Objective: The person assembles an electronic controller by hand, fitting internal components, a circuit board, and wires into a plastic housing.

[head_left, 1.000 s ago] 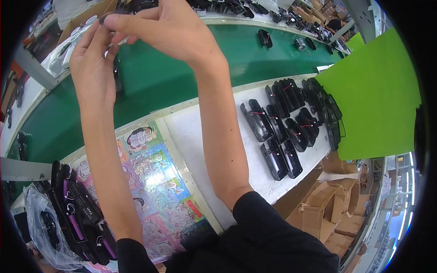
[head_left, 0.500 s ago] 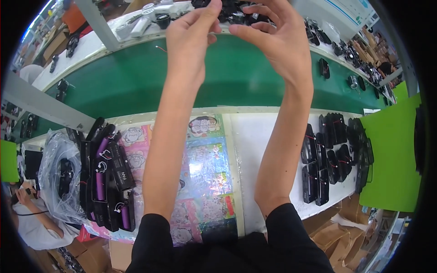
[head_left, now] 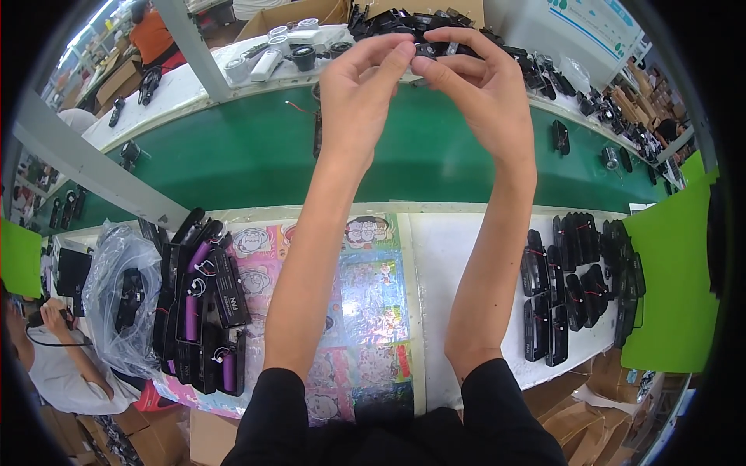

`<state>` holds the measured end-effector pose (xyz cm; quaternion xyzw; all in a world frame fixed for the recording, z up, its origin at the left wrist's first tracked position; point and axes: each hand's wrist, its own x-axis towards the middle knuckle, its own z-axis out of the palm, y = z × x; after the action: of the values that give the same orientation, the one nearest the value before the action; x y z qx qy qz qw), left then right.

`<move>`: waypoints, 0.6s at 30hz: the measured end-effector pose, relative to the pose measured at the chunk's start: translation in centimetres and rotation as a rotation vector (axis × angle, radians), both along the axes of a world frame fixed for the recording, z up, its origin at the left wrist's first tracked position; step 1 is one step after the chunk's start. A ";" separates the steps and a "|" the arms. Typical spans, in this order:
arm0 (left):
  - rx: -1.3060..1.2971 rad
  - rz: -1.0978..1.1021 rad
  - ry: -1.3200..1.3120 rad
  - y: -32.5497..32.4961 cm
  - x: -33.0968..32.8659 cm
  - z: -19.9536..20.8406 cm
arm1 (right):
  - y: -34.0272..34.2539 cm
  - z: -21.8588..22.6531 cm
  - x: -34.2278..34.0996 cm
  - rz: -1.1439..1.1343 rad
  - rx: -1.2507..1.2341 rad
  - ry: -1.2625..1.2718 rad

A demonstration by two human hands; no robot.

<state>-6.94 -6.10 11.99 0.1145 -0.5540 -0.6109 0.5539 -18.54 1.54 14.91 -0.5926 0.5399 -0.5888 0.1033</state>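
Both my arms reach out over the green belt [head_left: 249, 147]. My left hand [head_left: 359, 89] is closed in a pinch, thumb and index tips together. My right hand [head_left: 483, 89] meets it, its thumb and fingers curled close. A small black plastic part [head_left: 425, 50] shows between the fingertips of the two hands; its exact kind is hard to make out. Just behind the hands lies a heap of black parts [head_left: 388, 22] on the far white bench. A dark long piece [head_left: 317, 132] lies on the belt, half hidden by my left wrist.
Black casings with purple battery cells [head_left: 191, 317] stand stacked at left, beside a clear plastic bag [head_left: 109, 295]. Several black casings with red wires [head_left: 556, 295] lie at right on the white table [head_left: 443, 279]. A metal post [head_left: 101, 163] rises at left. A person [head_left: 70, 357] works far left.
My hands have come together, the right fingers now touching the small black part beside the left fingertips. The whole view has shifted, showing more of the far bench.
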 end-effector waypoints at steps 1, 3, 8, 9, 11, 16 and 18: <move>-0.033 0.000 0.024 0.0 -0.1 -0.1 | -0.3 -0.3 -0.1 0.023 -0.033 -0.057; -0.021 0.020 0.032 0.1 -0.3 -0.1 | -0.5 -0.5 -0.2 0.048 -0.065 -0.115; 0.071 0.065 0.070 -0.4 -0.1 -0.4 | 0.0 0.4 0.0 0.044 -0.035 -0.092; 0.063 0.095 0.048 -0.5 0.0 -0.4 | 0.1 0.5 0.0 0.046 -0.036 -0.092; 0.055 0.125 0.026 -0.6 0.2 -0.4 | 0.4 0.5 -0.1 0.031 -0.146 0.129; -0.050 0.236 -0.067 -0.5 0.4 -0.4 | 0.4 1.0 1.2 -0.045 -0.200 0.246; -0.068 0.240 -0.069 -0.6 0.2 -0.6 | 0.3 1.0 1.3 -0.077 -0.187 0.265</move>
<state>-6.75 -6.67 11.44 0.1822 -0.5755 -0.5166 0.6072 -17.22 1.86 15.87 -0.6508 0.5141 -0.5567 -0.0469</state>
